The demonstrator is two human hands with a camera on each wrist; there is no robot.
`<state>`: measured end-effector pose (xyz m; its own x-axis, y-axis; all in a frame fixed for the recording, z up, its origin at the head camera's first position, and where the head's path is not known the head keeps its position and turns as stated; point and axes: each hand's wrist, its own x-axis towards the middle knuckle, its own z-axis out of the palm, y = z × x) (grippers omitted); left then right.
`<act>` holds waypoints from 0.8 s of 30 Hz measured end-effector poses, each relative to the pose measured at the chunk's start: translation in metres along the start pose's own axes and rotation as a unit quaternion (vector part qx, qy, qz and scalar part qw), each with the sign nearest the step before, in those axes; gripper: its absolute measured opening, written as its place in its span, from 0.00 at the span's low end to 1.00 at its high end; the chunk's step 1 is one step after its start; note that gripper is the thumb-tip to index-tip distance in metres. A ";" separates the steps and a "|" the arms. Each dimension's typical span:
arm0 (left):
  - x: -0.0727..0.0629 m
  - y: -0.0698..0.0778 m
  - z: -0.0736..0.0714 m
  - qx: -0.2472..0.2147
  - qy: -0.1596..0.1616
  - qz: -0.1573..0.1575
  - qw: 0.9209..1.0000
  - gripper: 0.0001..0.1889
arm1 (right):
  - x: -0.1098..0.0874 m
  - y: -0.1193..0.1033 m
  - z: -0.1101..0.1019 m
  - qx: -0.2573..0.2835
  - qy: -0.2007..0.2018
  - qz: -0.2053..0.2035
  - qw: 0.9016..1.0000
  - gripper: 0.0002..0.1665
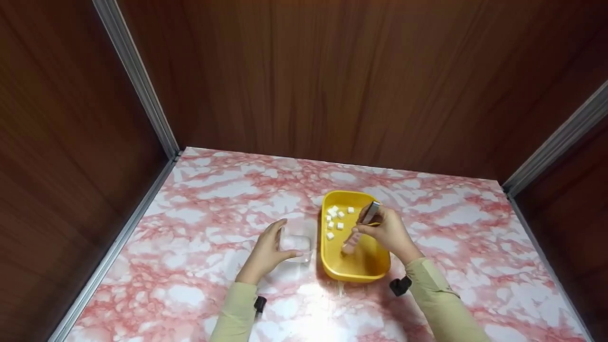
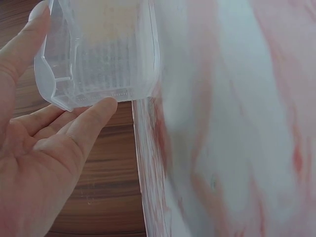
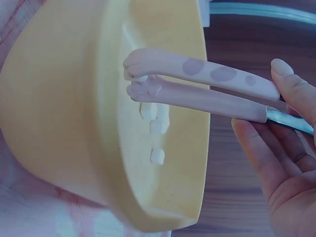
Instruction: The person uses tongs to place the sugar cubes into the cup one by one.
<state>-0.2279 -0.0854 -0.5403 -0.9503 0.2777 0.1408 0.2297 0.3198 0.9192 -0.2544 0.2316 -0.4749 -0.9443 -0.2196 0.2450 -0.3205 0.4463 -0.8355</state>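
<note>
My left hand [image 1: 266, 251] holds a clear plastic container [image 1: 298, 243] on the pink-and-white marbled table, thumb on the near side and fingers on the far side. In the left wrist view the container's ribbed wall [image 2: 106, 64] shows above the thumb. Just to its right stands a yellow basin [image 1: 354, 276] with several small white cubes [image 1: 340, 226] on its floor. My right hand [image 1: 393, 235] grips tongs [image 3: 197, 69] with pink paw-shaped tips, pointing down into the basin. Whether a cube lies between the tips I cannot tell.
Brown wood-grain panels [image 1: 313, 85] stand behind and at both sides of the table [image 1: 213, 190], joined by grey metal posts [image 1: 137, 71]. A black wrist camera [image 1: 400, 286] sits near the right cuff, with another [image 1: 260, 304] at the left.
</note>
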 end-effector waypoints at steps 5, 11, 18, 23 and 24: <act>0.000 0.001 -0.001 -0.003 -0.002 -0.007 1.000 0.48 | -0.002 0.002 -0.004 0.014 0.019 -0.009 1.000 0.15; 0.000 -0.001 0.001 -0.015 -0.005 -0.007 1.000 0.49 | -0.005 0.002 -0.009 0.032 0.035 -0.007 0.999 0.14; 0.001 -0.001 0.000 -0.015 -0.007 -0.018 1.000 0.49 | -0.008 -0.002 -0.013 0.060 0.051 -0.003 0.997 0.15; 0.001 0.000 -0.001 -0.016 -0.007 -0.013 1.000 0.49 | -0.014 -0.022 -0.018 0.066 0.053 0.002 0.996 0.16; 0.001 0.000 -0.001 -0.016 -0.007 -0.013 1.000 0.49 | -0.015 -0.026 -0.019 0.066 0.052 0.005 0.996 0.16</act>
<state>-0.2291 -0.0856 -0.5399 -0.9529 0.2819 0.1118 0.1976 0.2977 0.9340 -0.2336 0.2394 -0.4477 -0.9519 -0.1214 0.2812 -0.3059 0.3293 -0.8933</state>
